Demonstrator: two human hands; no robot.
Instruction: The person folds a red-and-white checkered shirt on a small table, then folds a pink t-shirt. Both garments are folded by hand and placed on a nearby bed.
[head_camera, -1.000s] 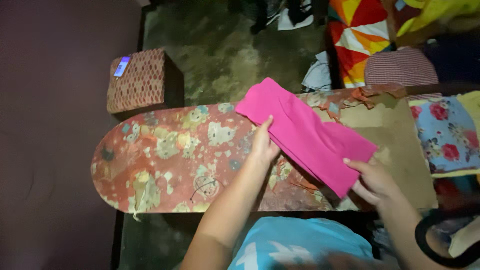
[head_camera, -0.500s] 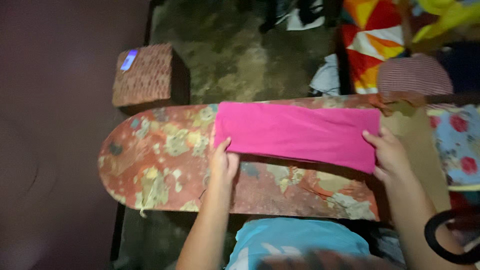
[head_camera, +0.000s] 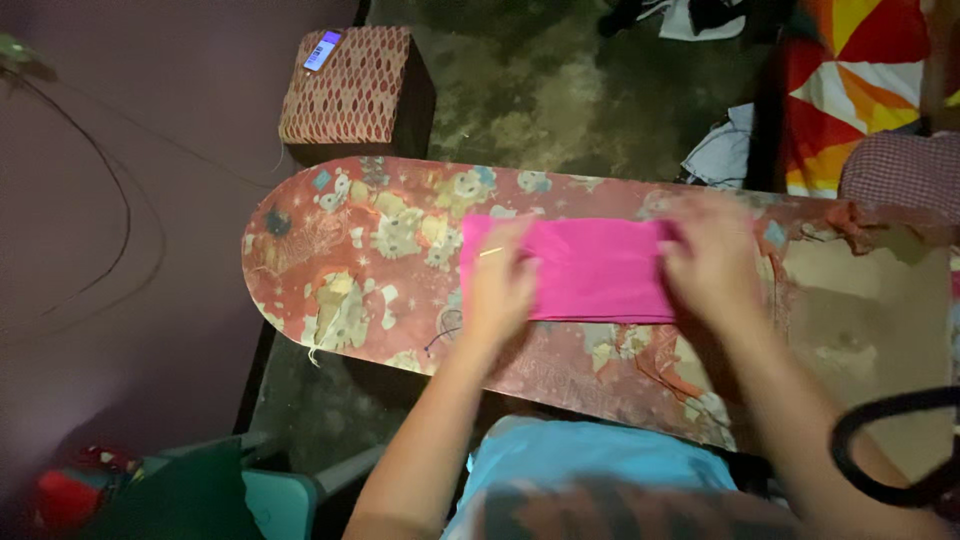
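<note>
Long ironing board with worn red floral cover (head_camera: 350, 260), rounded end toward person's left, spans the view. On its middle lies a folded bright pink cloth (head_camera: 590, 268), long axis along the board. Left hand (head_camera: 500, 285) flat on the cloth's left end, fingers together, pressing, not pinching. Right hand (head_camera: 715, 262) blurred on the right end; hold cannot be told. Cloth lies between both hands, equally near each. Patterned red box (head_camera: 350, 85) beyond the board.
</note>
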